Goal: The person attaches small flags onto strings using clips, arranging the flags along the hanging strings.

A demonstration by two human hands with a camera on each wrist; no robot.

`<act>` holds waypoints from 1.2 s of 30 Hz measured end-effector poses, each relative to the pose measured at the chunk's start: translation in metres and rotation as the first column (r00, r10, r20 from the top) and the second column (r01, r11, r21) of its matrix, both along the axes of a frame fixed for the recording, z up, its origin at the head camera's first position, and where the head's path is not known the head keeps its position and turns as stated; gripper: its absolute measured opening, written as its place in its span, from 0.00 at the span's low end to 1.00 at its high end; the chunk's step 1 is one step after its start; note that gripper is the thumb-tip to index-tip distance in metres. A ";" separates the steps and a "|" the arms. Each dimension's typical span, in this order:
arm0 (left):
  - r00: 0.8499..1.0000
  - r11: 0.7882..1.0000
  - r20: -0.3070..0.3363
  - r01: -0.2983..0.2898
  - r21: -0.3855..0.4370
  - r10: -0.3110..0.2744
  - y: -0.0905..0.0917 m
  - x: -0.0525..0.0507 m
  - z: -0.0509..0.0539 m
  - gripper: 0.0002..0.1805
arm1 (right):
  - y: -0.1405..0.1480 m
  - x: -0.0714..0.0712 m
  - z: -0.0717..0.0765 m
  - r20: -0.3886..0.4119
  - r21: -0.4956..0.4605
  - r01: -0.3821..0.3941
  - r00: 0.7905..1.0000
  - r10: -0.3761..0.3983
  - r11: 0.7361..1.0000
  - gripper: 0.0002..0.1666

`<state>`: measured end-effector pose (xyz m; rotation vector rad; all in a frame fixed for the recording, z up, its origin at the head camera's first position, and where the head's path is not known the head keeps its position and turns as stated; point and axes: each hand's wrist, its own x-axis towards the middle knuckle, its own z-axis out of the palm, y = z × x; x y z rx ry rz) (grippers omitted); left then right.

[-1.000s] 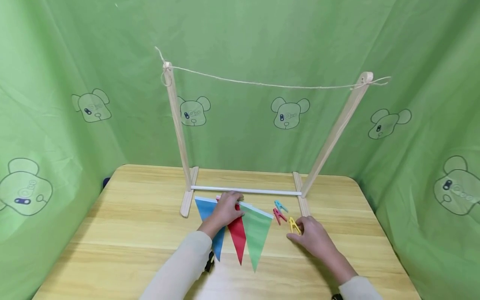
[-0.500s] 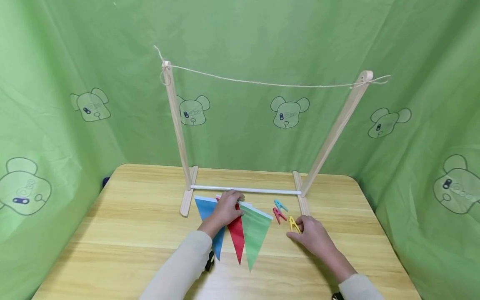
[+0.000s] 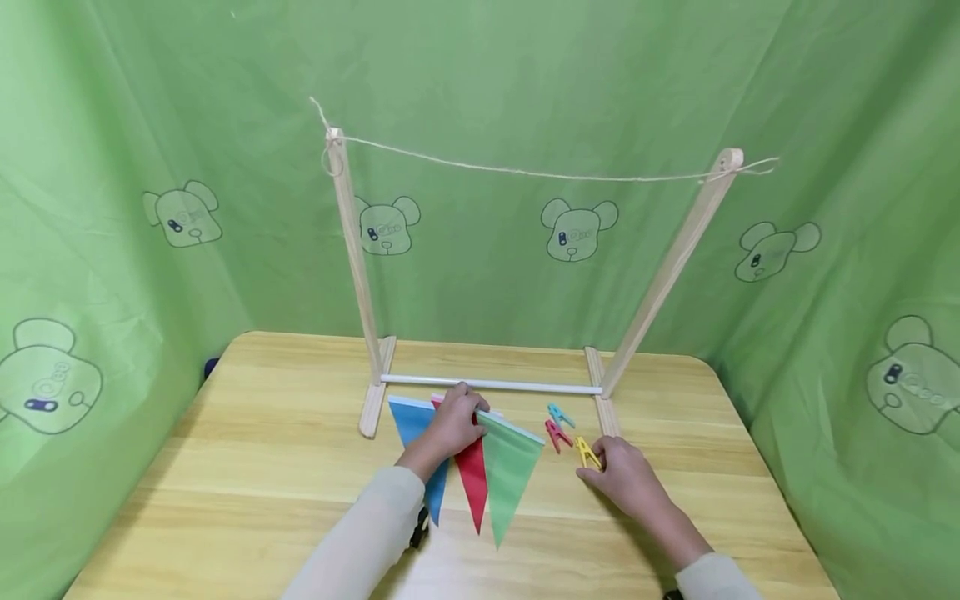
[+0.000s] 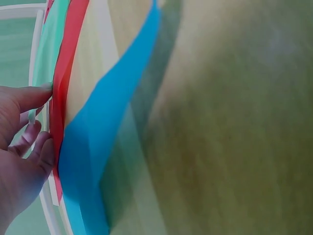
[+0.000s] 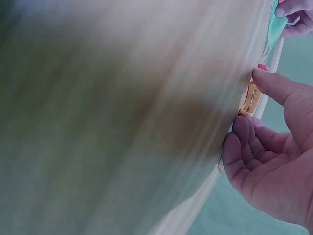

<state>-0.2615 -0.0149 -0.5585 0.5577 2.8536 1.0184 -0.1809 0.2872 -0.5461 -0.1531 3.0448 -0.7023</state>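
The left hand (image 3: pixel 453 423) reaches across the red flag (image 3: pixel 472 479) and, in its wrist view, its thumb and fingers pinch the corner of the green flag (image 3: pixel 510 475) at the white band (image 3: pixel 517 429), probably because that edge is the firmest part to lift by; the blue flag (image 3: pixel 411 421) lies on the red one's other side, all three on the worktop (image 3: pixel 262 467) with points toward the person, which leaves the bands on the far side, near the bar (image 3: pixel 487 383); the right hand's (image 3: pixel 624 471) thumb and fingers pinch the yellow clip (image 3: pixel 585 452) from either side, a hold that would suit squeezing it; whether it is off the worktop cannot be told; the red clip (image 3: pixel 557 435) and blue clip (image 3: pixel 560 415) lie just beside it, within easy reach; the string (image 3: pixel 517 172) runs between two posts (image 3: pixel 352 250), sagging slightly, with nothing hung on it.
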 end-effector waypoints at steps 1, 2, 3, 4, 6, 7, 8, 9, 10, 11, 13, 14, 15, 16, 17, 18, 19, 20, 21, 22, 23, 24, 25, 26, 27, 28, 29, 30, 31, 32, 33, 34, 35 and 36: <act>1.000 1.000 0.004 -0.001 0.004 0.001 0.000 0.000 0.000 0.14 | 0.000 0.000 -0.001 -0.002 0.000 0.000 1.000 0.000 1.000 0.22; 1.000 1.000 0.010 -0.002 0.010 0.002 0.001 0.000 -0.001 0.13 | 0.000 0.000 -0.001 -0.001 0.001 0.001 1.000 -0.001 1.000 0.21; 1.000 1.000 0.013 -0.003 0.017 0.003 0.001 -0.001 -0.001 0.11 | 0.001 0.000 -0.001 0.000 0.003 0.000 1.000 0.000 1.000 0.21; 1.000 1.000 0.015 -0.004 0.026 0.003 0.001 -0.001 -0.001 0.10 | 0.001 0.000 -0.002 0.001 0.004 0.001 1.000 -0.001 1.000 0.21; 1.000 0.999 0.018 -0.005 0.039 0.004 0.001 -0.001 -0.001 0.08 | 0.001 0.000 -0.002 0.003 0.008 0.002 1.000 -0.002 1.000 0.21; 1.000 0.999 0.020 -0.004 0.041 0.004 0.001 -0.002 -0.001 0.08 | 0.001 -0.001 -0.002 0.003 0.010 0.001 1.000 -0.001 1.000 0.21; 1.000 0.999 0.021 -0.004 0.045 0.003 0.001 -0.002 -0.002 0.08 | 0.001 -0.001 -0.002 0.003 0.011 0.001 1.000 -0.001 1.000 0.21; 1.000 0.999 0.020 -0.002 0.047 0.001 0.001 -0.003 -0.002 0.08 | 0.001 -0.001 -0.002 0.004 0.011 0.001 1.000 -0.001 1.000 0.21; 1.000 0.999 0.021 -0.001 0.053 0.000 0.001 -0.003 -0.002 0.08 | 0.000 -0.001 -0.001 0.004 0.012 0.001 1.000 -0.001 1.000 0.21; 1.000 0.999 0.022 0.001 0.055 -0.002 0.001 -0.003 -0.002 0.08 | 0.000 0.000 -0.001 0.006 0.011 0.002 1.000 -0.002 1.000 0.21; 1.000 0.998 0.021 0.007 0.060 -0.008 0.001 -0.003 -0.002 0.09 | 0.000 0.000 0.000 0.010 0.008 0.004 1.000 -0.004 1.000 0.21; 1.000 0.998 0.019 0.010 0.061 -0.011 0.001 -0.003 -0.001 0.09 | 0.000 0.000 0.000 0.012 0.006 0.004 1.000 -0.004 1.000 0.21; 1.000 0.998 0.020 0.011 0.061 -0.012 0.001 -0.003 -0.001 0.09 | 0.000 0.000 0.001 0.013 0.006 0.004 1.000 -0.004 1.000 0.21; 1.000 0.998 0.020 0.012 0.061 -0.013 0.001 -0.002 -0.001 0.09 | -0.001 0.000 0.001 0.014 0.004 0.005 1.000 -0.005 1.000 0.21; 1.000 0.998 0.017 0.014 0.055 -0.015 0.001 -0.003 -0.001 0.09 | -0.001 0.000 0.001 0.015 0.003 0.005 1.000 -0.005 1.000 0.21; 1.000 0.998 0.018 0.015 0.054 -0.016 0.001 -0.002 -0.001 0.09 | -0.001 0.000 0.001 0.015 0.001 0.006 1.000 -0.006 1.000 0.21; 1.000 0.998 0.021 0.014 0.054 -0.015 0.001 -0.002 0.000 0.08 | -0.001 0.000 0.001 0.016 -0.001 0.006 1.000 -0.006 1.000 0.21; 1.000 0.998 0.023 0.014 0.054 -0.015 0.001 -0.002 0.000 0.08 | -0.001 0.000 0.001 0.017 -0.003 0.008 1.000 -0.008 1.000 0.21; 1.000 0.998 0.027 0.012 0.054 -0.014 0.001 -0.002 0.000 0.08 | -0.001 0.000 0.001 0.016 -0.003 0.005 1.000 -0.005 1.000 0.21; 0.999 0.998 0.029 0.013 0.054 -0.015 0.000 -0.002 0.000 0.07 | -0.002 -0.001 0.001 0.017 -0.004 0.005 1.000 -0.005 1.000 0.21; 0.999 0.999 0.030 0.013 0.052 -0.015 0.000 -0.002 0.000 0.07 | -0.002 -0.001 0.001 0.019 -0.003 0.006 1.000 -0.006 1.000 0.21; 0.999 0.999 0.034 0.013 0.052 -0.015 0.000 -0.001 0.000 0.07 | -0.002 -0.001 0.001 0.020 -0.005 0.008 1.000 -0.007 1.000 0.21; 0.999 0.998 0.036 0.013 0.054 -0.015 0.000 -0.001 -0.001 0.08 | -0.002 -0.001 0.001 0.021 -0.003 0.009 1.000 -0.009 1.000 0.21; 0.999 0.998 0.039 0.013 0.054 -0.015 0.000 -0.001 -0.001 0.08 | -0.002 -0.001 0.001 0.020 -0.001 0.010 1.000 -0.010 1.000 0.21; 0.999 0.998 0.039 0.015 0.057 -0.017 0.001 -0.001 -0.001 0.07 | -0.002 -0.001 0.001 0.019 -0.001 0.012 1.000 -0.012 1.000 0.21; 0.999 0.998 0.039 0.016 0.061 -0.018 0.001 -0.001 -0.001 0.07 | -0.001 -0.001 0.001 0.023 -0.002 0.017 1.000 -0.017 1.000 0.21; 0.999 0.998 0.038 0.016 0.065 -0.019 0.001 0.000 -0.001 0.07 | -0.001 -0.001 0.001 0.021 -0.004 0.018 1.000 -0.018 1.000 0.21; 0.999 0.997 0.040 0.016 0.070 -0.019 0.001 0.000 0.000 0.07 | -0.001 0.000 0.001 0.019 -0.006 0.019 1.000 -0.019 1.000 0.21; 0.999 0.997 0.039 0.016 0.075 -0.019 0.001 0.000 0.000 0.07 | -0.001 0.000 0.001 0.016 -0.007 0.018 1.000 -0.018 1.000 0.20; 0.999 0.997 0.039 0.017 0.078 -0.020 0.001 0.001 0.000 0.07 | -0.002 0.000 0.002 0.016 -0.011 0.019 1.000 -0.019 1.000 0.20; 0.999 0.997 0.038 0.016 0.081 -0.019 0.001 0.001 0.001 0.07 | -0.002 0.000 0.002 0.017 -0.015 0.021 1.000 -0.021 1.000 0.20; 0.999 0.996 0.038 0.015 0.084 -0.019 0.001 0.001 0.001 0.07 | -0.002 0.001 0.002 0.016 -0.018 0.020 1.000 -0.020 1.000 0.20; 0.999 0.996 0.040 0.014 0.084 -0.017 0.000 0.001 0.001 0.07 | -0.002 0.001 0.002 0.017 -0.021 0.020 1.000 -0.019 1.000 0.20; 0.999 0.996 0.042 0.012 0.087 -0.016 0.000 0.002 0.002 0.07 | -0.002 0.001 0.002 0.017 -0.023 0.019 1.000 -0.019 1.000 0.20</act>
